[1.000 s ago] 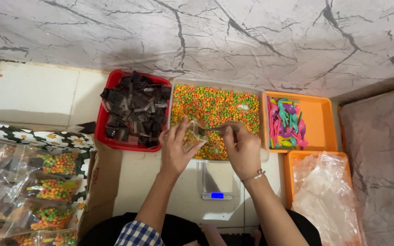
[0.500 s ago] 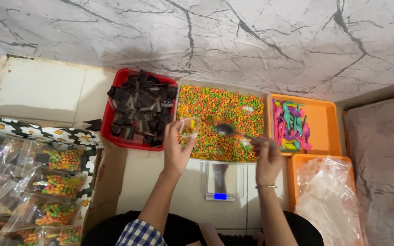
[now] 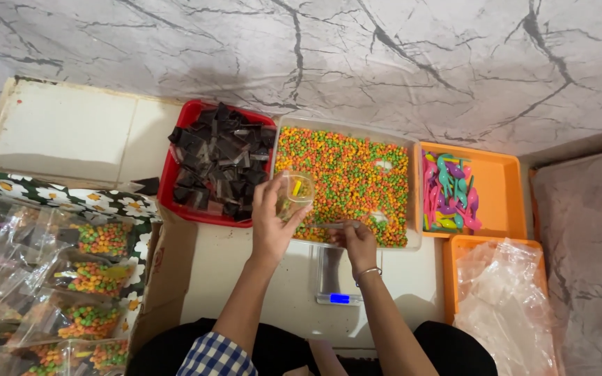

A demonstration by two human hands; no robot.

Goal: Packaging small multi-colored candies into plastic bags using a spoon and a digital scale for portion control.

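L hand [image 3: 271, 221] is pinching a clear bag [image 3: 295, 195] open over the candy tray [image 3: 347, 182]. R hand [image 3: 357, 239] is gripping a spoon [image 3: 377, 219], fingers closed on its handle. Advise: keep bag mouth wide and level, w/ spoon tipped just above it.

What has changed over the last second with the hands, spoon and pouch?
The right hand drew the spoon out and right half a second ago, and has now dipped it back into the candy tray by the near edge. The left hand kept hold of the small clear pouch over that tray, barely shifting. The scale, red tray and orange trays stayed put.
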